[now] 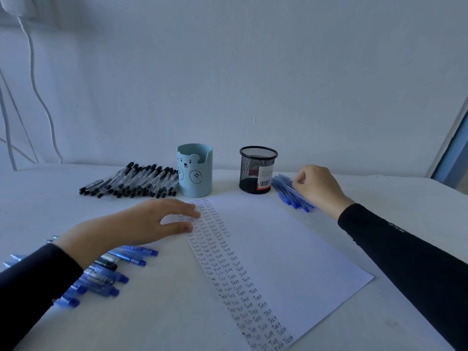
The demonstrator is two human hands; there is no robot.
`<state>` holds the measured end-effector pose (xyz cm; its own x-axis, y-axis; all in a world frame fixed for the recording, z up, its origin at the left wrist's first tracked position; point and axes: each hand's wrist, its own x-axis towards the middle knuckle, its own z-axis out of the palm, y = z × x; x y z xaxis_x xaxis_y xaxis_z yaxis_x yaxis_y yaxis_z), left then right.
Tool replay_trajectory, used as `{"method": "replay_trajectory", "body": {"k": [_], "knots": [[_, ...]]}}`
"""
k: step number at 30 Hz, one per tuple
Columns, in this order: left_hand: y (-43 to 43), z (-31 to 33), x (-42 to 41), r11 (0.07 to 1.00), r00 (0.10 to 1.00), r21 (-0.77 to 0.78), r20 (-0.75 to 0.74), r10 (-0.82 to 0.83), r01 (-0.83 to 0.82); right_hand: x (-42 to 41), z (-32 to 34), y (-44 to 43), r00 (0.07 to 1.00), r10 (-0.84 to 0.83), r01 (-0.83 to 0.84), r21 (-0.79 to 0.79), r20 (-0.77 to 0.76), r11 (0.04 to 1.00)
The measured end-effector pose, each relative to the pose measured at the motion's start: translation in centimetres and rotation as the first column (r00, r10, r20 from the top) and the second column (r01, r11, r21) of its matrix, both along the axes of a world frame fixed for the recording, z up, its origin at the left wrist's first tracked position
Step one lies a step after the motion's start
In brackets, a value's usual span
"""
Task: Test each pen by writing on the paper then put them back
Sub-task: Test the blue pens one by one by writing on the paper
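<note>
A white sheet of paper (278, 249) lies on the table, with columns of the word "Test" written down its left part. My left hand (141, 224) rests flat on the paper's upper left corner, fingers straight. A pile of blue capped pens (291, 192) lies right of the black mesh cup. My right hand (319, 188) is over that pile with fingers curled down onto the pens; whether it grips one cannot be told. More blue click pens (114, 272) lie under my left forearm.
A light blue bear pen cup (195, 171) and a black mesh pen cup (257, 169) stand at the back by the wall. A heap of black capped pens (131, 181) lies left of the bear cup. White cables hang at far left.
</note>
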<state>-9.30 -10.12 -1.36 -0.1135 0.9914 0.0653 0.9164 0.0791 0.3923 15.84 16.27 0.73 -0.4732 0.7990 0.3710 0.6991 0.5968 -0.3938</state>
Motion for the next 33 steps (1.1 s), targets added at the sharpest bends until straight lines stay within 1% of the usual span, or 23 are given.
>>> {"method": "replay_trajectory", "body": {"k": [4, 6, 7, 9, 11, 12, 14, 16, 18, 19, 21, 22, 24, 26, 29, 31, 33], "knots": [[0.0, 0.0, 0.1, 1.0, 1.0, 0.0, -0.006, -0.003, 0.003, -0.3, -0.3, -0.2, 0.994, -0.039, 0.035, 0.034, 0.1, 0.999], [0.0, 0.1, 0.1, 1.0, 1.0, -0.002, -0.005, -0.003, 0.003, -0.2, -0.4, 0.2, 0.992, -0.07, 0.06, 0.099, 0.101, 0.993], [0.0, 0.1, 0.2, 1.0, 1.0, -0.004, -0.008, -0.003, 0.003, 0.1, -0.4, 0.6, 0.993, -0.084, 0.075, 0.107, 0.087, 0.991], [0.0, 0.1, 0.2, 1.0, 1.0, -0.006, -0.016, -0.007, 0.007, 0.7, -0.5, 1.3, 0.987, -0.124, 0.121, 0.044, 0.098, 0.992], [0.0, 0.1, 0.1, 1.0, 1.0, -0.001, -0.011, -0.011, 0.011, 1.1, -0.5, 1.4, 0.984, -0.132, 0.143, -0.09, 0.118, 0.986], [0.0, 0.1, 0.1, 1.0, 1.0, 0.004, -0.006, -0.014, 0.014, 1.1, -0.5, 1.4, 0.987, -0.117, 0.133, -0.151, 0.11, 0.98], [0.0, 0.1, 0.1, 1.0, 1.0, 0.013, -0.005, -0.022, 0.022, 0.8, -0.4, 1.6, 0.995, -0.085, 0.093, -0.226, 0.044, 0.97], [0.0, 0.0, 0.0, 1.0, 1.0, 0.018, -0.006, -0.016, 0.016, 0.3, -0.4, 1.4, 0.999, -0.047, 0.045, -0.25, -0.001, 0.967], [-0.1, -0.1, 0.0, 1.0, 1.0, 0.016, -0.002, -0.009, 0.009, -0.2, -0.5, 1.2, 1.0, -0.024, 0.026, -0.235, 0.013, 0.972], [-0.1, 0.0, 0.0, 1.0, 1.0, 0.014, -0.001, -0.009, 0.009, -0.4, -0.5, 1.1, 0.999, -0.028, 0.031, -0.196, 0.022, 0.98], [-0.2, 0.2, 0.3, 1.0, 1.0, 0.002, 0.007, -0.007, 0.007, -0.6, -0.5, 0.7, 0.998, -0.054, 0.054, -0.041, -0.018, 0.998], [-0.2, 0.5, 0.5, 1.0, 1.0, 0.0, 0.012, -0.005, 0.005, -0.8, -0.5, 0.4, 0.995, -0.039, 0.041, 0.027, -0.091, 0.999], [-0.5, 1.2, 0.5, 1.0, 0.999, 0.006, 0.039, 0.023, -0.023, -1.6, -0.2, -1.0, 0.961, 0.107, -0.086, 0.095, -0.253, 0.992], [-1.0, 2.2, 0.3, 0.997, 0.993, -0.01, 0.092, 0.079, -0.078, -2.8, -0.1, -3.1, 0.903, 0.298, -0.278, 0.107, -0.31, 0.955], [-2.4, 4.4, -0.1, 0.988, 0.988, -0.114, 0.101, 0.117, -0.105, -4.3, -1.3, -6.4, 0.82, 0.498, -0.508, 0.043, -0.281, 0.86], [-3.4, 5.6, -0.3, 0.973, 0.989, -0.211, 0.089, 0.118, -0.097, -4.8, -2.5, -7.7, 0.785, 0.582, -0.583, 0.066, -0.212, 0.81], [-4.3, 6.0, -0.3, 0.965, 0.986, -0.237, 0.098, 0.135, -0.109, -4.8, -3.4, -8.3, 0.75, 0.643, -0.63, 0.126, -0.156, 0.766]]}}
